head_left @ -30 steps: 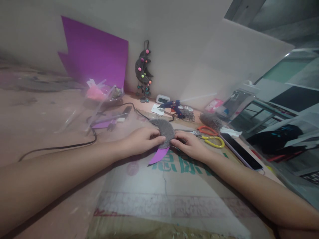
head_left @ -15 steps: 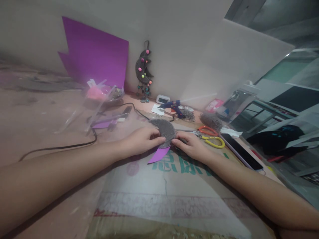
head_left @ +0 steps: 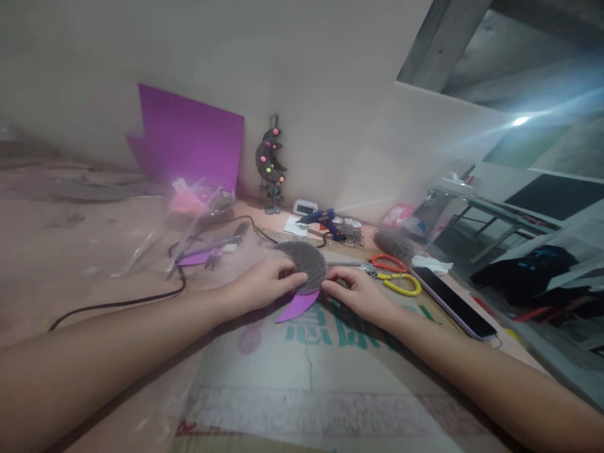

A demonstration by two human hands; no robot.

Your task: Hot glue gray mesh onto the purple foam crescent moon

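Note:
A purple card crescent point(head_left: 298, 306) is wrapped in grey yarn point(head_left: 309, 263) over its upper part, while its lower tip is bare. My left hand point(head_left: 271, 283) grips the crescent's left side, thumb on top of the yarn and fingers bent beneath it. At the right edge my right hand point(head_left: 353, 289) has thumb and fingertips pinched together against the wrapped part. Whether a loose strand is between those fingertips cannot be made out. The crescent is held just above the lettered board point(head_left: 302, 377).
Beyond the hands are a blue glue gun point(head_left: 323, 218), a white digital clock point(head_left: 305, 207) and a finished-looking moon hanging point(head_left: 268, 160). Scissors with red and yellow handles point(head_left: 401, 283) and a phone point(head_left: 453, 302) lie right. Purple card point(head_left: 193, 138) leans on the wall; a black cord point(head_left: 117, 305) crosses left.
The camera view has tilted up, so the scene sits lower in the picture. The crescent looks turned a little, showing more of its broad face; both hands stay at it.

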